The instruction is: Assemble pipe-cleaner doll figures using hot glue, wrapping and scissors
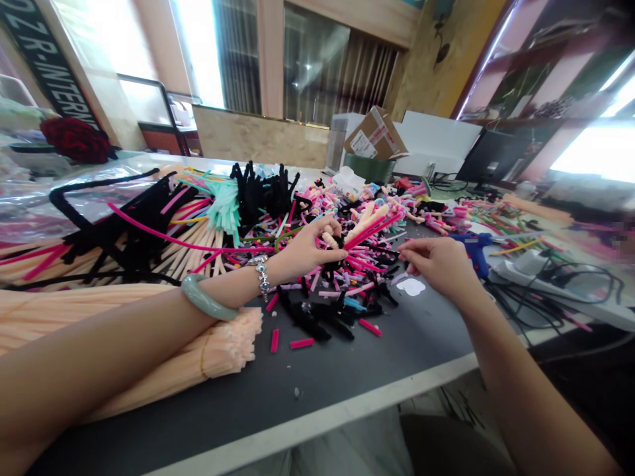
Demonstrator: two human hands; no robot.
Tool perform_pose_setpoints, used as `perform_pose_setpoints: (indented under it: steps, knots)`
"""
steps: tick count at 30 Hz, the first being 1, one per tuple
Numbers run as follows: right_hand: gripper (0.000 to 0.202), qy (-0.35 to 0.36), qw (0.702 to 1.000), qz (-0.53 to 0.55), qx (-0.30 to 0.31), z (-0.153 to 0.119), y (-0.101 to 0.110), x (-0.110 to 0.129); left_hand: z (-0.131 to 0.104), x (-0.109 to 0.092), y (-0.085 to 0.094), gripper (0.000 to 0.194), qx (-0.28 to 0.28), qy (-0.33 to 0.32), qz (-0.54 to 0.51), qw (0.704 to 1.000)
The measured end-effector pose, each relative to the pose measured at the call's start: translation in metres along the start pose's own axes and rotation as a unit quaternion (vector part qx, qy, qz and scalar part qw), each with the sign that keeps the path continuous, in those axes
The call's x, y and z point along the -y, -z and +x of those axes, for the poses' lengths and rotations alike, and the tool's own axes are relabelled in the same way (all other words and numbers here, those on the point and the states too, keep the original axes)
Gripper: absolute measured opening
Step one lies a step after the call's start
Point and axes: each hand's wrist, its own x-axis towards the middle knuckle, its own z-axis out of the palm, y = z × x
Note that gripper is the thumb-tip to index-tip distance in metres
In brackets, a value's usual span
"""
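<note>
My left hand (315,250), with a bracelet and a green bangle on its arm, is closed on a fuzzy piece (364,228) of black, cream and pink stems. The cream and pink ends stick out to the upper right. My right hand (429,261) is pinched a little to the right, apart from that piece; what its fingertips hold, if anything, is too small to make out. A white flat shape (411,286) lies just below it. Short pink pieces (301,344) and black fuzzy strips (310,318) rest on the dark table mat (347,370).
Peach stem bundles (218,347) lie at the left. Behind are black stems (262,188), mint stems (224,205) and a large colourful pile. A blue glue gun (476,252), cables and a power strip (560,284) are at the right. A cardboard box (376,135) stands behind.
</note>
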Motion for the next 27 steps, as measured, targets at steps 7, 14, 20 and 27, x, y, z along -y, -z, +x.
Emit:
perform_pose_setpoints:
  steps: [7,14,20,27]
  knots:
    - [0.013,-0.017,0.998,0.05,0.026,-0.002,0.001,0.006,0.001,0.002,0.001,0.032,-0.029,0.005,0.025,0.999]
    - [0.016,-0.014,0.996,0.071,0.06,-0.001,0.001,0.003,0.001,0.004,0.001,0.032,-0.018,0.004,0.017,1.0]
    - [0.016,-0.02,0.988,0.111,0.108,0.0,-0.004,-0.012,0.001,0.003,0.002,0.032,-0.02,0.0,0.037,0.999]
    - [0.035,0.07,0.994,-0.065,0.044,-0.002,-0.003,0.002,0.001,0.002,0.002,0.033,-0.016,0.003,0.035,0.999]
